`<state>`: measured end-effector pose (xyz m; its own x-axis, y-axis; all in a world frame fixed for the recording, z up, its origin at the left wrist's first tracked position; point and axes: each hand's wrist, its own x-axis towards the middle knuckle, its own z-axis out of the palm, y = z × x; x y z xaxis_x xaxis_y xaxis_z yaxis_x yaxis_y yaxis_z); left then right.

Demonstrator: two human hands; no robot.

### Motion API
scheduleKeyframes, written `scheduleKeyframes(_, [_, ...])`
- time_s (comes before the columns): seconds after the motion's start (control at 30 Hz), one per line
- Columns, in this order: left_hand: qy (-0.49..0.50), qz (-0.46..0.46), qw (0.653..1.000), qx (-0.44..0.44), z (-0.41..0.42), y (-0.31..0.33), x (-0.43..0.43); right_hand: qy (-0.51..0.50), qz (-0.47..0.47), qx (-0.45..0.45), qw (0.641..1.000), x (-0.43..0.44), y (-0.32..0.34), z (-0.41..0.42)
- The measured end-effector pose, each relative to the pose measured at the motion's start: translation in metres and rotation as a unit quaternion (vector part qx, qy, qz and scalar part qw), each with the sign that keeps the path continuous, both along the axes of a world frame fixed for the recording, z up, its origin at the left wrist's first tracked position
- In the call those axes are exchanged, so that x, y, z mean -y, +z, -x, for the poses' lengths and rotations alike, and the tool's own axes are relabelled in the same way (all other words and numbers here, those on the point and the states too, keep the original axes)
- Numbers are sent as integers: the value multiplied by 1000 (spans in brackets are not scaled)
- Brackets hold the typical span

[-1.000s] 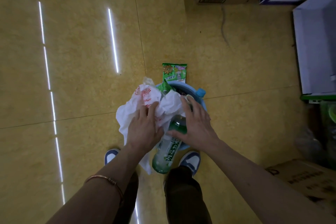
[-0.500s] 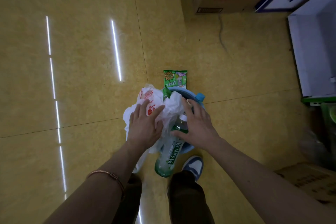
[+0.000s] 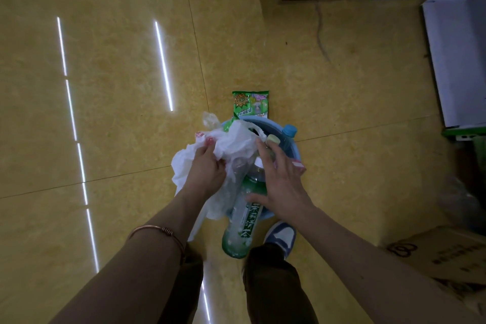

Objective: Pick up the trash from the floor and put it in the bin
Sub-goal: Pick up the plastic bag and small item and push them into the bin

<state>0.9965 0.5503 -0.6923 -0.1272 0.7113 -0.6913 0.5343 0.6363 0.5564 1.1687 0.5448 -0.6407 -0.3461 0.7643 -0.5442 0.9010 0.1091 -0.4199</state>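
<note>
White plastic bag point(image 3: 236, 142), flat a moment ago, now bunched in my left hand point(image 3: 207, 168) — right hand point(image 3: 281, 187) spread on the green bottle point(image 3: 242, 221). Bin point(image 3: 296, 150) looks nearly crammed.

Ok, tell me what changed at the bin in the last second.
The left grip, flat on the white bag before, now curls round it over the bin. The right grip stays spread on the green bottle, which still juts from the bin.
</note>
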Motion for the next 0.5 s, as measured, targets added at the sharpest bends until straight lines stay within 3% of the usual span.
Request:
scheduleKeyframes(0.13, [10, 3, 999, -38, -5, -5, -4, -11, -5, -25, 1000, 1, -7, 0])
scheduleKeyframes(0.23, [-118, 54, 980, -150, -5, -14, -4, -1, -8, -27, 1000, 3, -12, -4])
scheduleKeyframes(0.33, [-161, 66, 960, -221, -4, -17, -8, 10, -21, -40, 999, 5, -15, -7])
scheduleKeyframes(0.43, [-129, 82, 958, -243, -5, -20, -8, 18, -37, -50, 998, 6, -19, -9])
scheduleKeyframes(0.5, [-159, 87, 954, -239, -6, -23, -11, 15, -37, -65, 997, 7, -19, -9])
